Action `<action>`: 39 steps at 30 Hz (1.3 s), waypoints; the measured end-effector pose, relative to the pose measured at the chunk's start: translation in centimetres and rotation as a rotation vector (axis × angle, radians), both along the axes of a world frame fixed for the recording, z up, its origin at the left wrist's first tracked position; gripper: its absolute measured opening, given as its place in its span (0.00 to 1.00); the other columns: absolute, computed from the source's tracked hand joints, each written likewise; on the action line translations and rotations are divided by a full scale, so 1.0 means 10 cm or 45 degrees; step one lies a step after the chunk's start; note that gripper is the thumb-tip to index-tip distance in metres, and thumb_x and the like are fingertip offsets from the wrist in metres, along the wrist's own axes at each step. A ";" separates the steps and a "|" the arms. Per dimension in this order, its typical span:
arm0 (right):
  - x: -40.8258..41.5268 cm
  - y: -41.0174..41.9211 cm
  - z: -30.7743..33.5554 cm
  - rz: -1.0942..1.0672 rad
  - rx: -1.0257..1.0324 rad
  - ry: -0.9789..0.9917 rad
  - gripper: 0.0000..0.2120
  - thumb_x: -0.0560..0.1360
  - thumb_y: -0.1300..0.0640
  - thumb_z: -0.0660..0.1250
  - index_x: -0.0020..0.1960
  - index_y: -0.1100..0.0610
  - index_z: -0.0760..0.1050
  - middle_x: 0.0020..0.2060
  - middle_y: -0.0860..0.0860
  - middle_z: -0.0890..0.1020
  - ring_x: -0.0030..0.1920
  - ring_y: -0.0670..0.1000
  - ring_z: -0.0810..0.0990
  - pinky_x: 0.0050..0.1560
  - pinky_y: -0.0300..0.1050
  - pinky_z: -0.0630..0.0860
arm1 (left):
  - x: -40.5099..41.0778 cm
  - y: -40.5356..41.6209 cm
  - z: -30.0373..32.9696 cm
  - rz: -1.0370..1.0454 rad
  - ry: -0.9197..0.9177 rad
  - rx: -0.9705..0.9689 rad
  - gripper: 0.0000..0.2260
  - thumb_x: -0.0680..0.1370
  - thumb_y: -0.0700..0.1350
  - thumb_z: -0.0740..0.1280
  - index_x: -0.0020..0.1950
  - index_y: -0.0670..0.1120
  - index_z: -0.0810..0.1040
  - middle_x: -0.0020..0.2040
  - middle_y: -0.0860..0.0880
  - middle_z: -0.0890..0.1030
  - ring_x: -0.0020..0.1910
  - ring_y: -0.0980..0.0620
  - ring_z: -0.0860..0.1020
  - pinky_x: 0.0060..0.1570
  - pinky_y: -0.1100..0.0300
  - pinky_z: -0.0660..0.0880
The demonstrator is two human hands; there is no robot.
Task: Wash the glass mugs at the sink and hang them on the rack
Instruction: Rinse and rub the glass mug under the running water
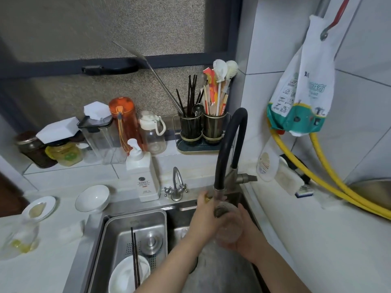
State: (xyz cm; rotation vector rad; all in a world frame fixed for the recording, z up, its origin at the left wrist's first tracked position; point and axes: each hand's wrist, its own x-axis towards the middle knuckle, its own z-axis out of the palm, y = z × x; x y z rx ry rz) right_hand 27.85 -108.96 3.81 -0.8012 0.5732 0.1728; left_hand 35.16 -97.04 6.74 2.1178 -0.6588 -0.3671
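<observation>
Glass mug [229, 226]: we are rinsing it under the black faucet [230, 144].
Both hands are clasping it over the sink [184, 210], left hand [204, 218] rubbing, right hand [246, 235] cupping beneath (wet glass is probably slippery, so we are gripping firmly).

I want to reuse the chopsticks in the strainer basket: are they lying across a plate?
Yes, the chopsticks lie across the white plate inside the basket in the sink's left half.
</observation>
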 end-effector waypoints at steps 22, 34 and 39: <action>0.12 0.12 0.35 0.532 -1.251 -0.514 0.34 0.64 0.56 0.79 0.61 0.39 0.66 0.63 0.45 0.71 0.60 0.39 0.74 0.54 0.28 0.73 | 0.26 0.42 -0.30 0.265 0.339 -0.149 0.26 0.64 0.72 0.68 0.59 0.66 0.76 0.63 0.51 0.76 0.63 0.54 0.74 0.69 0.50 0.69; -0.07 0.06 0.21 0.076 -0.821 -0.326 0.20 0.72 0.47 0.70 0.60 0.51 0.71 0.58 0.54 0.79 0.55 0.51 0.81 0.57 0.50 0.78 | 0.03 0.28 -0.09 0.196 0.367 -0.191 0.35 0.74 0.54 0.71 0.76 0.51 0.58 0.78 0.50 0.46 0.77 0.55 0.47 0.72 0.61 0.50; -0.01 0.14 0.24 0.184 -0.994 -0.374 0.21 0.72 0.50 0.71 0.62 0.44 0.68 0.58 0.46 0.77 0.56 0.44 0.79 0.58 0.48 0.78 | 0.14 0.31 -0.03 0.411 0.468 -0.228 0.28 0.74 0.57 0.69 0.71 0.49 0.66 0.66 0.51 0.73 0.64 0.55 0.72 0.61 0.67 0.70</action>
